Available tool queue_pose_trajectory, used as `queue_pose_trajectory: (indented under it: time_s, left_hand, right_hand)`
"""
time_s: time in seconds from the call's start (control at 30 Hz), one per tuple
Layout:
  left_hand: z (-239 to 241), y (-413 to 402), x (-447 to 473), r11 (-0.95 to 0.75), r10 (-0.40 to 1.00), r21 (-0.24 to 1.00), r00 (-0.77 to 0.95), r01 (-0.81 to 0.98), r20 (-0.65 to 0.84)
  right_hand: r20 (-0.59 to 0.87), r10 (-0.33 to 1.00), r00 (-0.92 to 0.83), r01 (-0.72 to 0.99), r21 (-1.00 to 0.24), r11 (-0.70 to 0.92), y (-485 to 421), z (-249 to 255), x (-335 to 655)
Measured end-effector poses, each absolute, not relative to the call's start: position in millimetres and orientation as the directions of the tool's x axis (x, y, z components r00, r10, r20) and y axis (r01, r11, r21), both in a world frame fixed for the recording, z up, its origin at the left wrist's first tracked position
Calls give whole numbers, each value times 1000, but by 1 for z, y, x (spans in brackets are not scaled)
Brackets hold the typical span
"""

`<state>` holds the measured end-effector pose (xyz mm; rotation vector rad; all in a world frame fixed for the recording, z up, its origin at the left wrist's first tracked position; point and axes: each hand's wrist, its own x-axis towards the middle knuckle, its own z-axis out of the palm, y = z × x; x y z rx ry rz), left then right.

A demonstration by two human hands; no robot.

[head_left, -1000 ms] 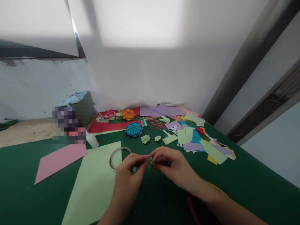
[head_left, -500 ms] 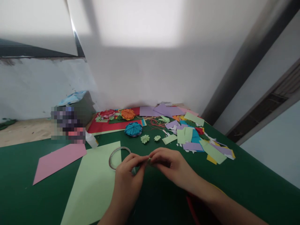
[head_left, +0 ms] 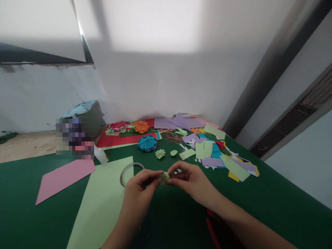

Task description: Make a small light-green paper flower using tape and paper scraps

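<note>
Between the fingertips of both hands is a small light-green piece of folded paper. My left hand pinches its left side and my right hand pinches its right side, above the green table. Just beyond the hands lie two pleated light-green paper flowers, a larger one and a smaller one. Left of my left hand, a ring-shaped roll of tape rests partly on a large light-green sheet.
Further back are a blue pleated paper rosette, an orange one and reddish string. Paper scraps spread at right. A pink sheet and a white bottle lie at left. A red-handled object sits under my right forearm.
My fingertips have moved slightly apart, and more of the light-green folded paper shows between them. White bits behind my right fingers have come into view.
</note>
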<state>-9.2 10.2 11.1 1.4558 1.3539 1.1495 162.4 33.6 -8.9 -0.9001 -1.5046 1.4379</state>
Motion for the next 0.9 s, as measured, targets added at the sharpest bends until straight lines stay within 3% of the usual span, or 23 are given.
queue_pose_trajectory:
  time_s: [0.13, 0.33, 0.57, 0.9]
  left_hand:
    - [11, 12, -11, -13, 1000, 985, 12, 170, 11]
    - [11, 11, -9, 7, 1000, 992, -4, 127, -6]
    - [9, 11, -9, -31, 999, 980, -28, 195, 37]
    - [9, 9, -7, -120, 993, 935, 22, 335, 120]
  right_hand:
    - [48, 930, -366, -45, -998, 34, 34, -7, 162]
    - [135, 936, -326, 19, -989, 149, 34, -6, 161]
    - [411, 810, -419, 255, -803, 539, 32, -4, 165]
    - [324, 807, -494, 242, -840, 486, 33, -4, 167]
